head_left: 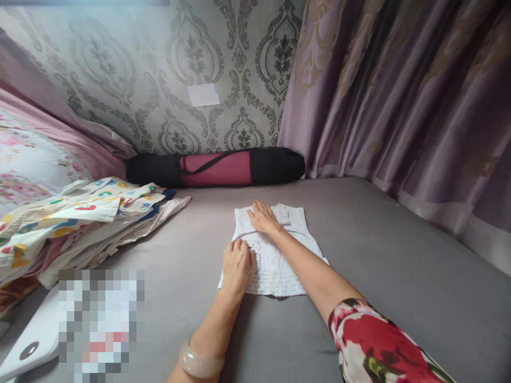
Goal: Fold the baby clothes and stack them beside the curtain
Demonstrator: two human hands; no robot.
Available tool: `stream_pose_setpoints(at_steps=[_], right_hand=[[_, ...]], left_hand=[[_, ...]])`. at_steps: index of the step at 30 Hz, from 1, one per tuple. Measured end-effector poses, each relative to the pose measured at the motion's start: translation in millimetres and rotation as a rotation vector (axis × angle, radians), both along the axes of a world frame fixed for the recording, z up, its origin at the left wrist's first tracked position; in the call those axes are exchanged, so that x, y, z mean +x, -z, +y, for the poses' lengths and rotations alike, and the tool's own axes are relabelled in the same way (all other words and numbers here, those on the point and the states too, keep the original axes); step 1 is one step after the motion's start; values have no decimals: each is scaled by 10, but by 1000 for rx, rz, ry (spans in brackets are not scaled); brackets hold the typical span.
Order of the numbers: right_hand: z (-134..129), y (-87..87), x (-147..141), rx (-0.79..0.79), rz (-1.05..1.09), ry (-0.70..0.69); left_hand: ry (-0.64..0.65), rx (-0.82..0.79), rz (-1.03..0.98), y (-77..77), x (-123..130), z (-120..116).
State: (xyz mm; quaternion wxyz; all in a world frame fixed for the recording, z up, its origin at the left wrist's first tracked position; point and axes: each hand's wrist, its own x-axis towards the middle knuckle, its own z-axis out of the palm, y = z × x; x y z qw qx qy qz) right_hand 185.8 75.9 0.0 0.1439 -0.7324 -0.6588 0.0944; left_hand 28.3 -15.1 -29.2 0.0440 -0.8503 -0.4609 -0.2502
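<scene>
A small white garment with a printed figure and lines of small print lies flat on the grey sheet, its upper part folded over. My right hand rests on its upper part, palm down with the fingers spread. At its left side is my left hand, fingers bent down and close together against the cloth near the printed figure. Whether those fingertips pinch any fabric is hidden beneath the hand.
A pile of clothes lies at the left. Along the patterned wall sits a long black and red bag. A white object is at the lower left, beside a blurred patch. Purple curtains hang at the right.
</scene>
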Motion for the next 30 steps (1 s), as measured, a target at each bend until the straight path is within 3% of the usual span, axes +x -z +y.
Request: stream_pose_setpoints(at_steps=[3, 10, 18, 21, 24, 30], right_hand=[[-86, 45, 73, 14, -61, 82], [-135, 246, 54, 92, -93, 125], [-162, 55, 207, 72, 61, 52], [-240, 2, 332, 105, 57, 178], [-328, 64, 419, 71, 8, 263], [-336, 194, 481, 43, -27, 268]], left_hand=[[-4, -8, 2, 0, 7, 5], [14, 0, -10, 2, 4, 12], [49, 53, -1, 21, -40, 17], [45, 59, 1, 38, -45, 6], [44, 54, 17, 44, -44, -5], [35, -11, 39, -7, -38, 6]])
